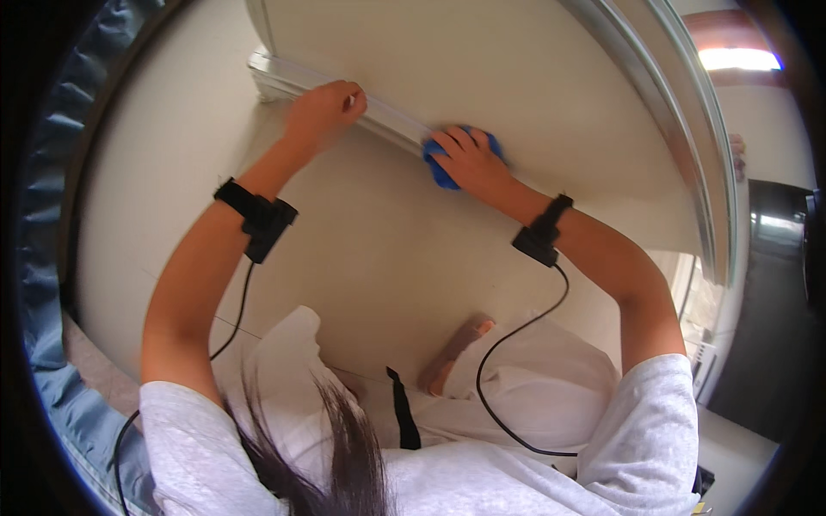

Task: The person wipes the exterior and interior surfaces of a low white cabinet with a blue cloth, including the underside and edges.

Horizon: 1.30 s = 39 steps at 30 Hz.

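Observation:
My right hand (473,163) presses a bunched blue cloth (444,177) against the pale panel (465,69), close to the end of a white ledge (282,77). Its fingers are bent over the cloth, which shows around them. Further left, my left hand (325,113) is at the ledge with its fingers curled in toward the thumb. Whether anything small is inside that closed hand, I cannot make out. Each wrist wears a black strap with a small black box and a cable.
A curved metal frame edge (641,82) borders the panel on the right, with a dark glossy unit (779,301) beyond it. Blue crinkled fabric (47,301) lines the far left. My bent legs (542,370) are low over the pale floor (370,284).

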Each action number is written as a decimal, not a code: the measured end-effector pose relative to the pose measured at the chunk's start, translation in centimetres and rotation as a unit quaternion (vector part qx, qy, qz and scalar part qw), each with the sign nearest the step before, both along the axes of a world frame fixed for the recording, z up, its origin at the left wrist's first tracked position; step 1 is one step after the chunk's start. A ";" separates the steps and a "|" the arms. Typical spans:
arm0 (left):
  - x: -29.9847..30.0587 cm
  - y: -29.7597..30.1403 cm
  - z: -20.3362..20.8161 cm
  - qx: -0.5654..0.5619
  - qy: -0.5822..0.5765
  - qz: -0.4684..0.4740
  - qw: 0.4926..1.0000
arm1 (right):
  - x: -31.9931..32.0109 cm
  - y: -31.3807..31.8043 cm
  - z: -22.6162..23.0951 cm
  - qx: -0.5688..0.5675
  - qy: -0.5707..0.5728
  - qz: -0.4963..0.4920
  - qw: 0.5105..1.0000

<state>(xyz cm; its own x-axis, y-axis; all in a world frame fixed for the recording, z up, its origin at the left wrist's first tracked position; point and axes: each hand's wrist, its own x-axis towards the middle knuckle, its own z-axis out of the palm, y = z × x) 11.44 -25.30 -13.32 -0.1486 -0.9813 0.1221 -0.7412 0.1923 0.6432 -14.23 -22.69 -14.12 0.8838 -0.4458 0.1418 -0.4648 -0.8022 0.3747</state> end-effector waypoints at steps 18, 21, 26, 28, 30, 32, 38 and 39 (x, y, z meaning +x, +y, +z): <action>3.9 0.1 -4.8 -0.143 0.069 0.046 0.986 | 2.5 0.3 -1.3 0.090 -0.073 -0.011 0.993; 6.2 -0.2 -5.8 -0.141 0.108 0.152 0.972 | 9.1 -2.3 -2.1 0.027 -0.114 0.028 0.993; 11.1 -2.2 -4.8 -0.139 0.214 0.374 0.892 | 22.0 -8.8 -4.4 -0.036 -0.227 0.052 0.972; 12.1 -2.6 -4.0 -0.171 0.218 0.399 0.874 | 26.8 -11.6 -4.8 -0.079 -0.248 0.032 0.965; 12.7 -2.0 -3.7 -0.163 0.226 0.405 0.871 | 28.3 -12.5 -4.8 -0.087 -0.221 0.024 0.971; 12.5 -1.3 -2.6 -0.140 0.246 0.403 0.870 | 28.3 -12.7 -4.1 -0.054 -0.192 0.035 0.979; 8.6 -0.6 -1.8 -0.181 0.191 0.247 0.933 | 16.3 -7.3 -3.2 0.055 -0.181 0.108 0.976; 7.5 -0.8 -1.7 -0.196 0.170 0.203 0.944 | 13.2 -5.6 -2.8 0.075 -0.161 0.092 0.980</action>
